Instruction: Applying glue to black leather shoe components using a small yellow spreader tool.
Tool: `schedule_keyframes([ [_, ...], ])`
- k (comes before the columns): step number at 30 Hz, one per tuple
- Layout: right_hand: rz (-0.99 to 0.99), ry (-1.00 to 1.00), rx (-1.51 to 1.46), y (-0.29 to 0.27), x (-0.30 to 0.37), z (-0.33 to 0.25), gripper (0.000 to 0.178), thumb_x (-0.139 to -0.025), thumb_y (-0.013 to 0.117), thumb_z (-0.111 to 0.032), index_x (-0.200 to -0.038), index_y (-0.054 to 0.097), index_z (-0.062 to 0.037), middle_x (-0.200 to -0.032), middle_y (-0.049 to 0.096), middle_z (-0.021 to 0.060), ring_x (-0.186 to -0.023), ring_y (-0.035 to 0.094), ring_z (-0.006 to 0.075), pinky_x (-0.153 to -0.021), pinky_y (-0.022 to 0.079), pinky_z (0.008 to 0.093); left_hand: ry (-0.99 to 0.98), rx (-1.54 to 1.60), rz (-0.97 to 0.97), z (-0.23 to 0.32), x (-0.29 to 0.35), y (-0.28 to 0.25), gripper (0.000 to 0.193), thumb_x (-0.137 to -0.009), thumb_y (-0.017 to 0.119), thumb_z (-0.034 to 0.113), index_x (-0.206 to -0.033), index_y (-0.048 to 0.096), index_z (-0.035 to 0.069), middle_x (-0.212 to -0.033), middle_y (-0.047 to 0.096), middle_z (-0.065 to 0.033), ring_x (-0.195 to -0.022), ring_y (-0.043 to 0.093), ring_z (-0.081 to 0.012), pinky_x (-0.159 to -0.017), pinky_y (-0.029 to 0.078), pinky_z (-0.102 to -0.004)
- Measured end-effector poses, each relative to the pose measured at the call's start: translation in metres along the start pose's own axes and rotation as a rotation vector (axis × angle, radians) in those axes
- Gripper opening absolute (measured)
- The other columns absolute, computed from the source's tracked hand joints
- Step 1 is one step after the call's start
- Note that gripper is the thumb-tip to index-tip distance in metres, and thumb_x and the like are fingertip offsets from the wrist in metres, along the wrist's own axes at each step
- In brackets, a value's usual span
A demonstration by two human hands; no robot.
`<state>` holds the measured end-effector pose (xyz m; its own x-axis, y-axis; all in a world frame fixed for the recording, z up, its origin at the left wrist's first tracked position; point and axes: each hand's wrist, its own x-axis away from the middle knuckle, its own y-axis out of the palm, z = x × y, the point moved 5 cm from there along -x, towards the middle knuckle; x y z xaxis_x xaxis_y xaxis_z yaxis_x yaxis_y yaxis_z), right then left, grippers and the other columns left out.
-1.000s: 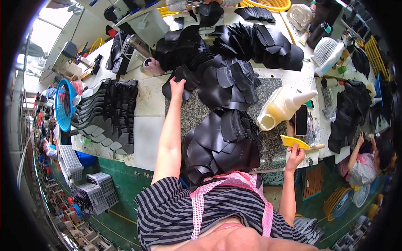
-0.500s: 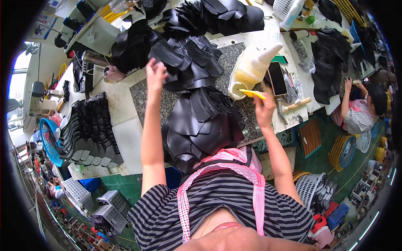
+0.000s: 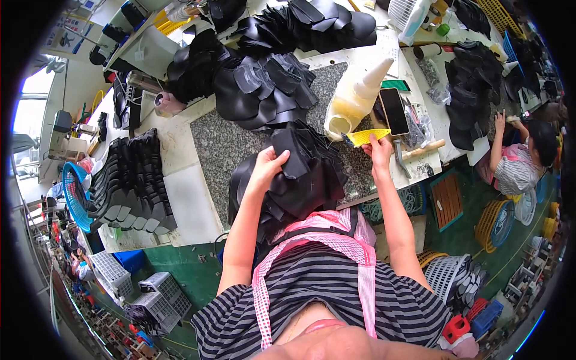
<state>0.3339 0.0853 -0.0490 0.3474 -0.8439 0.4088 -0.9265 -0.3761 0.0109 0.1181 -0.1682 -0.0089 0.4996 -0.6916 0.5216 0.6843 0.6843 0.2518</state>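
My left hand [image 3: 269, 165] pinches the edge of a small black leather piece [image 3: 295, 155], which lies over a fanned pile of larger black leather pieces [image 3: 312, 189] close to my body. In my right hand [image 3: 378, 153] is a yellow brush [image 3: 367, 137] with a flat, ridged handle; its dark tip points left, beside the mouth of a cut-open whitish plastic bottle [image 3: 345, 114]. That bottle lies tilted on the speckled stone slab [image 3: 219, 150] and has yellowish residue at its opening. Another spread of black pieces [image 3: 255, 105] lies farther off on the slab.
Right of the bottle are a phone [image 3: 393, 111], a hammer [image 3: 423, 150] and a metal tool [image 3: 401, 159]. Rows of black curved parts [image 3: 129, 180] stand at left by a white board [image 3: 191, 201]. A co-worker [image 3: 519, 159] works at far right.
My left hand has come down from the far pile to the near one and taken hold of a small leather piece. The brush has turned and drawn slightly out of the bottle's mouth.
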Motion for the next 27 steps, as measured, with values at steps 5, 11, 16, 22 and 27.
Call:
schedule_keyframes([
  [5, -0.175, -0.238, -0.152, 0.036, 0.060, -0.053, 0.019, -0.098, 0.059, -0.019, -0.095, 0.064, -0.0006, -0.081, 0.068, 0.0059, -0.063, 0.065, 0.0102, -0.057, 0.052, 0.0222, 0.006, 0.084, -0.135, -0.006, 0.018, 0.047, 0.027, -0.102, 0.053, 0.017, -0.126, 0.055, 0.004, -0.110, 0.066, -0.0027, -0.098, 0.064, -0.0117, -0.087, 0.053, -0.0298],
  [11, -0.209, -0.833, 0.423, 0.088, 0.096, -0.101, 0.009, -0.092, 0.062, -0.006, -0.092, 0.066, 0.0019, -0.079, 0.064, 0.0099, -0.065, 0.068, 0.0183, -0.057, 0.050, 0.0288, 0.108, -0.082, -0.135, -0.017, 0.015, 0.057, 0.022, -0.102, 0.051, 0.016, -0.120, 0.056, 0.006, -0.101, 0.064, 0.0030, -0.086, 0.058, -0.0055, -0.074, 0.048, -0.0237],
  [16, -0.286, -1.033, 0.430, 0.094, 0.099, -0.111, 0.007, -0.092, 0.062, -0.005, -0.091, 0.066, 0.0011, -0.077, 0.064, 0.0095, -0.064, 0.067, 0.0182, -0.058, 0.049, 0.0296, 0.137, -0.064, -0.128, -0.012, 0.017, 0.055, 0.022, -0.102, 0.051, 0.017, -0.120, 0.056, 0.006, -0.101, 0.064, 0.0038, -0.085, 0.057, -0.0048, -0.074, 0.047, -0.0233],
  [22, -0.341, -0.841, 0.456, 0.079, 0.111, -0.110, 0.008, -0.092, 0.062, -0.006, -0.089, 0.062, 0.0020, -0.077, 0.060, 0.0128, -0.067, 0.065, 0.0262, -0.059, 0.048, 0.0354, 0.180, -0.048, -0.165, -0.005, 0.022, 0.059, 0.030, -0.102, 0.050, 0.012, -0.131, 0.050, 0.005, -0.108, 0.063, 0.0018, -0.092, 0.058, -0.0060, -0.079, 0.049, -0.0253],
  [27, -0.206, -0.861, 0.439, 0.100, 0.091, -0.122, 0.010, -0.093, 0.061, -0.006, -0.090, 0.063, 0.0028, -0.079, 0.061, 0.0145, -0.068, 0.064, 0.0291, -0.060, 0.049, 0.0378, 0.151, -0.182, -0.199, -0.009, 0.021, 0.060, 0.037, -0.102, 0.051, 0.015, -0.138, 0.046, 0.008, -0.109, 0.063, 0.0030, -0.092, 0.058, -0.0056, -0.079, 0.049, -0.0238],
])
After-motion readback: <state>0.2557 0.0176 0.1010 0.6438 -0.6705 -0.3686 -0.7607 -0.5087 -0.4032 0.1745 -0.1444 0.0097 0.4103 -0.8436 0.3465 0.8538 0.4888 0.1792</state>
